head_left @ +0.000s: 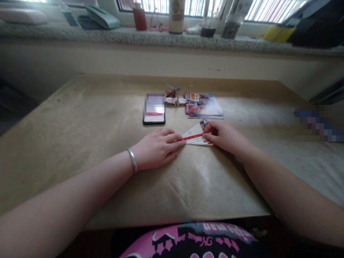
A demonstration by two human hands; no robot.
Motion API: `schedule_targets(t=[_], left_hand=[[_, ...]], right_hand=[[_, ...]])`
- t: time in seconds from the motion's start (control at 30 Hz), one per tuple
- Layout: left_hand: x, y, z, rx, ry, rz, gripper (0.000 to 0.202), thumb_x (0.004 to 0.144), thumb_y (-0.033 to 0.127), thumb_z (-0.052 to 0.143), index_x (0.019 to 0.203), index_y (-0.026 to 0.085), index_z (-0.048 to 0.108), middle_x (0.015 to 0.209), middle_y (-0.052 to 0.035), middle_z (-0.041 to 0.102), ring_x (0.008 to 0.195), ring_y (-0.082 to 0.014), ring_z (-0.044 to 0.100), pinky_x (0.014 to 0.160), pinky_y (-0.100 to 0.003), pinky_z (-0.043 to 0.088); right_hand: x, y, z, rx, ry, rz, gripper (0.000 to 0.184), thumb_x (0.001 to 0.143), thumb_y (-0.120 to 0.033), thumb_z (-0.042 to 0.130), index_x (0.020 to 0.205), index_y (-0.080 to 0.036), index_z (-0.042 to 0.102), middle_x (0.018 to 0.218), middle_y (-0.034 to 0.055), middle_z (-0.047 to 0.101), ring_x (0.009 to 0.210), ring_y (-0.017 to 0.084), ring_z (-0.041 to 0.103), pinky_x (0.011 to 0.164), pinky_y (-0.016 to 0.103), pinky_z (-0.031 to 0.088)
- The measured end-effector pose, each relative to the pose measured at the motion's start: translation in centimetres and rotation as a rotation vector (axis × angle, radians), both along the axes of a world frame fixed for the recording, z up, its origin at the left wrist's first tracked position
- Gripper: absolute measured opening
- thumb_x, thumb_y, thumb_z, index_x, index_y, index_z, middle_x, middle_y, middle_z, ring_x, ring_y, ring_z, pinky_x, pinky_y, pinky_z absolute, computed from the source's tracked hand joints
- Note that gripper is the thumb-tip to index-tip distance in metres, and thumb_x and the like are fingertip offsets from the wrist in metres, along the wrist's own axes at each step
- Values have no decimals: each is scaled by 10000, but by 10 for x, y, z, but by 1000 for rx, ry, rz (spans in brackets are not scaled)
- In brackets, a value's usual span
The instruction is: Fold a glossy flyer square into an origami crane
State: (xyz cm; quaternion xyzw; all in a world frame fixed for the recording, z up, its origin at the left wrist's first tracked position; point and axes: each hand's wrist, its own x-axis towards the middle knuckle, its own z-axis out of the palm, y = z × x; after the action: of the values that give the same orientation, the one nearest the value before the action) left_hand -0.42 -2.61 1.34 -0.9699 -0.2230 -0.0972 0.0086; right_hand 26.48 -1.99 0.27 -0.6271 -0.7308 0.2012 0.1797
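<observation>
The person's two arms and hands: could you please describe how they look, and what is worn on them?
Both the left forearm and right forearm are bare, with no sleeves showing. The left hand and right hand wear no gloves. A narrow, silver-coloured bracelet circles the left wrist; none shows on the right.

Single head-worn view, near above table (88,118), facing forward and down; wearer's clothing (193,243) at bottom, windowsill (67,37) at top
</observation>
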Motion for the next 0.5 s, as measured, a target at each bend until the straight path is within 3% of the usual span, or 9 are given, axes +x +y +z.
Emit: schedule_targets(t=[0.5], left_hand=[[0, 1, 0, -10, -2, -4, 402, 921, 293, 475, 1303, 188, 543, 1225, -78, 616, 1116, -233, 524, 987, -398, 447]], right_hand=[[4, 0, 3, 103, -63, 29, 66, 736, -265, 625, 720, -205, 604, 783, 19, 601, 613, 136, 495, 597, 275, 394]])
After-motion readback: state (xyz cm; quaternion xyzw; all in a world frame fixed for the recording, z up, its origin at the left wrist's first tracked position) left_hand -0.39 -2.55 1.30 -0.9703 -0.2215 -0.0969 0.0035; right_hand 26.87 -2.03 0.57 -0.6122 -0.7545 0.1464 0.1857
